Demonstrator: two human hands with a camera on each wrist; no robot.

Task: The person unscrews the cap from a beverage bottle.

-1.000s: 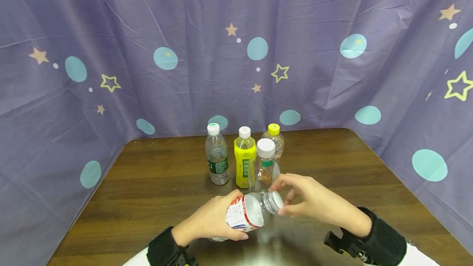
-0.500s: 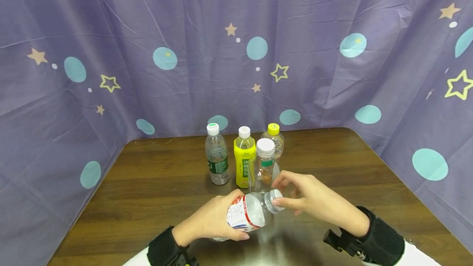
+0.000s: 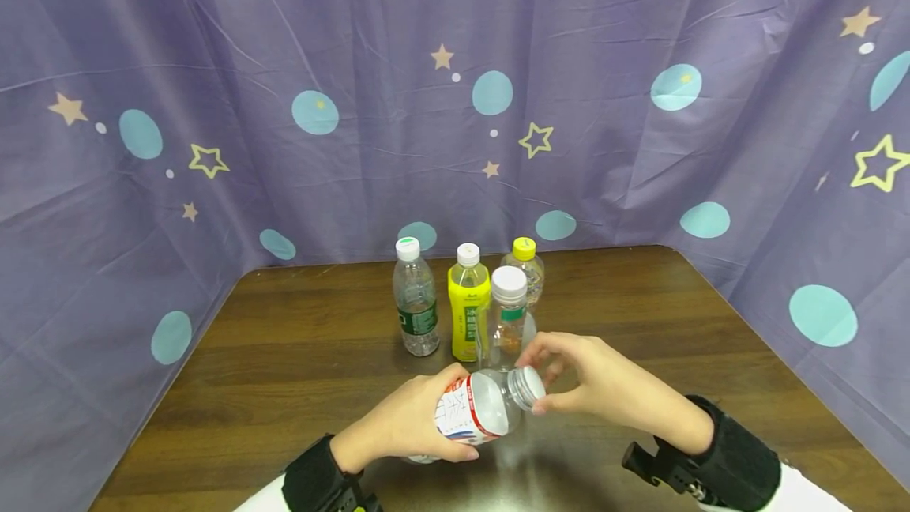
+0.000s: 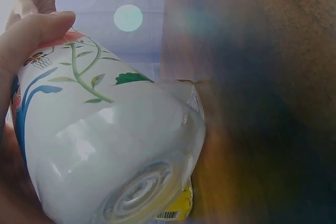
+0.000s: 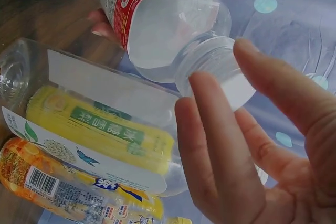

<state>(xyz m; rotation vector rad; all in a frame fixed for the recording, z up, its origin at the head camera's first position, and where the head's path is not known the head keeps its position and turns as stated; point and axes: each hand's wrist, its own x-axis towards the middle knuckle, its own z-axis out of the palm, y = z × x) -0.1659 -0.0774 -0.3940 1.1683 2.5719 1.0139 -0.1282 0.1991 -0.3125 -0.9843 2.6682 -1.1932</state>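
My left hand (image 3: 435,419) grips a clear bottle (image 3: 478,411) with a red and white label, tilted so its neck points right, above the near part of the wooden table (image 3: 298,354). From the left wrist view I see the bottle's base (image 4: 126,182) and my thumb (image 4: 31,35) on its flowered label. My right hand (image 3: 542,384) pinches the bottle's grey-white cap (image 3: 527,386) between thumb and index finger. In the right wrist view the cap (image 5: 223,74) lies between my thumb (image 5: 278,87) and fingers (image 5: 210,129).
Several upright bottles stand just behind my hands: a clear one with a green label (image 3: 415,303), a yellow one (image 3: 469,310), a clear one with a white cap (image 3: 509,314) and one with a yellow cap (image 3: 524,263). A purple star-print curtain (image 3: 455,101) walls the table.
My right hand's fingers have shifted round the cap, closing in and then spreading slightly. The bottle and my left hand have stayed in place.
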